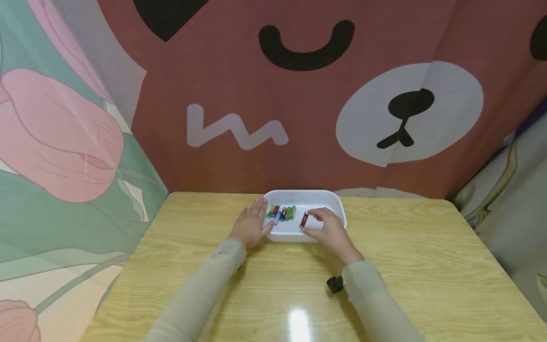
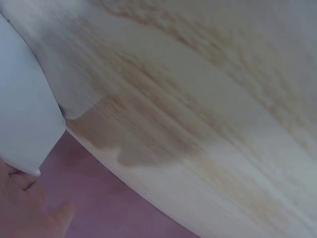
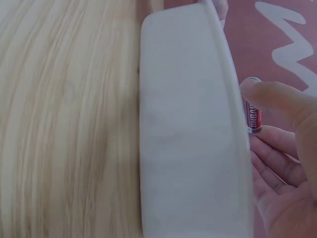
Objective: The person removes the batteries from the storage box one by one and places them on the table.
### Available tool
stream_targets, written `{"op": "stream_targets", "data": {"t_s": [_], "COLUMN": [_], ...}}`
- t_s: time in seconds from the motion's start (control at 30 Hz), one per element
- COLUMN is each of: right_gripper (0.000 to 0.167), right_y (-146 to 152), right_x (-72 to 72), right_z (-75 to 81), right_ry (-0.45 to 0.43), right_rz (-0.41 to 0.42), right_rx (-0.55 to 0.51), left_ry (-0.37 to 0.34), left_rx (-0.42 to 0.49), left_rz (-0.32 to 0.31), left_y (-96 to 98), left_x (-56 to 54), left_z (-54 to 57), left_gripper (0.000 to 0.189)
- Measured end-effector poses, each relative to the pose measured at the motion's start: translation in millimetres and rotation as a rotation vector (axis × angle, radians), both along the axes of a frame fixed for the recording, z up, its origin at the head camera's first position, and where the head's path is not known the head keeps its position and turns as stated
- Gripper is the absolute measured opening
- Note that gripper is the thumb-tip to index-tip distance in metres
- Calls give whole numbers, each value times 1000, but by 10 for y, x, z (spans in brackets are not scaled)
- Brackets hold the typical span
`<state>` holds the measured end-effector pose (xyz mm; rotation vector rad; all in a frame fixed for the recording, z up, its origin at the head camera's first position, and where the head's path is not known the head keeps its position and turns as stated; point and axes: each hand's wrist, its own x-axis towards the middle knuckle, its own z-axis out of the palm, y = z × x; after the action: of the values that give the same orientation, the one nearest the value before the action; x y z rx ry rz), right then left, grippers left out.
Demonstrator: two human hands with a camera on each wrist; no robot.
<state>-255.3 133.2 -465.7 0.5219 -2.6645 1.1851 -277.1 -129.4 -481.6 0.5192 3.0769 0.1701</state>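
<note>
A white tray [image 1: 292, 236] stands on the table with several small batteries in its left half, among them a blue one [image 1: 278, 217] and green ones [image 1: 290, 213]. My left hand [image 1: 249, 227] rests against the tray's left side, its fingers fairly straight and the thumb by the near-left corner. Above the tray's right half, my right hand [image 1: 328, 229] pinches a dark red battery [image 1: 304, 220] by its ends between thumb and finger. In the right wrist view this battery [image 3: 253, 115] shows white lettering beside the tray wall; the other fingers curve loosely below it.
The tray sits near the far edge of a wood-grain table [image 1: 273, 280]. Behind the table hangs a reddish-brown cloth [image 1: 231, 171] with a bear face; a floral cloth [image 1: 55, 142] hangs at the left. A small black device [image 1: 335, 284] is at the right cuff.
</note>
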Motion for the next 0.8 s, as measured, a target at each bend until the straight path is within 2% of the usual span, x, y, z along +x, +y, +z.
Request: {"op": "stream_targets", "data": {"t_s": [0.23, 0.5, 0.7, 0.8], "right_gripper": [50, 47, 45, 45], "right_y": [-61, -138, -189, -212], "right_x": [89, 159, 260, 331], "right_z": [-10, -32, -31, -26], "right_ry": [-19, 34, -24, -40], "right_rz": [-12, -17, -32, -20], "right_rx": [-50, -112, -208, -212], "left_ry": [2, 8, 14, 14], "left_rx": [12, 21, 25, 30], "left_rz": [-10, -4, -7, -3], "left_y": [10, -6, -16, -14], "left_x": [1, -19, -26, -18], "left_z": [-14, -23, -25, -23], "left_gripper": [76, 77, 76, 76]}}
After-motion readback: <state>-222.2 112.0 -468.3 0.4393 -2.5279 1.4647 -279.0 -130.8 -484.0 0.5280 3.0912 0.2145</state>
